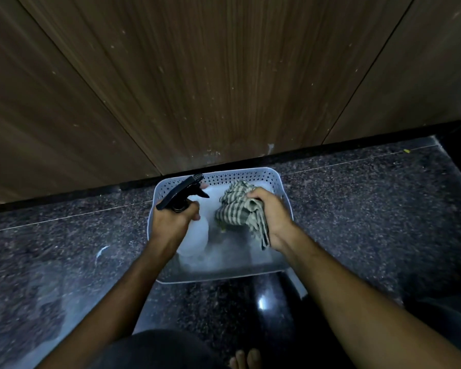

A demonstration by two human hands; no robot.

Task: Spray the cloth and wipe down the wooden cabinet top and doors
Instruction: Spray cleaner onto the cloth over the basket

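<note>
Toes (245, 358) of a bare foot showed at the bottom edge of the frame, on the dark speckled floor (64, 249). Above them, both forearms reached up toward the middle of the frame, into a pale perforated basket (250, 174) that sat on the floor just in front of the wooden cabinet doors (197, 75). At centre left, the left hand (171, 222) had its fingers clamped round the neck of a white spray bottle (194, 233), whose black trigger head (183, 193) pointed toward the upper right. At centre right, the right hand (272, 211) had its fingers curled tight on a bunched checked cloth (237, 206), held inside the basket beside the bottle. The doors filled the upper half of the frame, flecked with pale spots and smeared white near their lower edge.
</note>
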